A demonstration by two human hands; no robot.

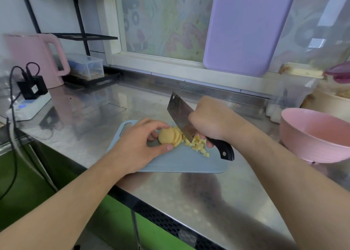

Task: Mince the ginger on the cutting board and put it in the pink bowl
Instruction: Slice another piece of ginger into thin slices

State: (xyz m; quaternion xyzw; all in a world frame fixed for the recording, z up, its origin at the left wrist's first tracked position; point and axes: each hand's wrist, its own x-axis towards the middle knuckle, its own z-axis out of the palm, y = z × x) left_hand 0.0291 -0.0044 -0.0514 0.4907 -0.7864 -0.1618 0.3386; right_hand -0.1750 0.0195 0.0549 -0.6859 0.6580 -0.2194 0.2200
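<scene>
Your left hand [140, 145] is curled over the ginger [169, 138], with fingers and thumb pinching the stack of round slices so it stays put. Your right hand [210, 121] is wrapped tight around the black handle of the cleaver [181, 118]. The blade tilts down, and its edge sits right at the cut end of the slices.

The ginger is on the blue cutting board [176, 163], near the middle of it. The board lies on the steel counter [189, 196], close to the front edge.

Part of the job is done. A little heap of small yellow bits [198, 147] lies on the board just beside the blade, on the side nearer your right hand. Some bits look chunky, so I think they may need more chopping to be tiny.

A lot is left. The stack of slices under your left hand is not yet cut small. The pink bowl [318, 134] waits at the right side of the counter, well apart from the board. As far as you can see into it, it holds no ginger yet. So after the chopping, you must move all the bits over to that bowl.
</scene>
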